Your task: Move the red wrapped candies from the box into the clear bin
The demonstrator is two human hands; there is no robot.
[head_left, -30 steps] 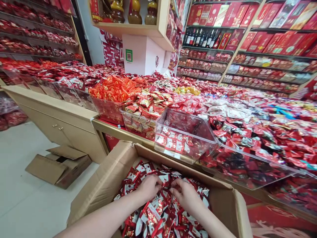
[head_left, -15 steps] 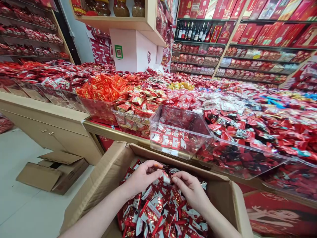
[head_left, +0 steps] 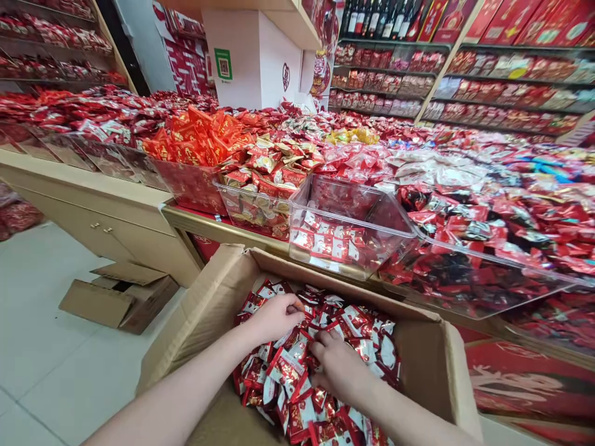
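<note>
A cardboard box (head_left: 430, 359) in front of me holds a loose heap of red-and-white wrapped candy packets (head_left: 287, 370). My left hand (head_left: 279, 317) hovers over the far part of the heap, its fingers curled and pinched on a packet that its own fingers largely hide. Lower and to the right, my right hand (head_left: 341, 367) reaches down among the packets, thumb and fingers apart, with the fingertips touching the heap. Beyond the box's far wall stands a clear plastic bin (head_left: 400, 232) with similar packets laid in neat rows at its front.
A bin of durian candies (head_left: 260, 214) and one of orange-red packets (head_left: 198, 186) stand left of the clear bin. Dark red packets (head_left: 469, 266) fill the bin at right. Another opened carton (head_left: 125, 297) lies on the tiled floor. Stocked shelves line the back.
My hands have moved apart from the packet they both held near the fingertips. The right hand has gone down into the heap. The view has tilted downward.
</note>
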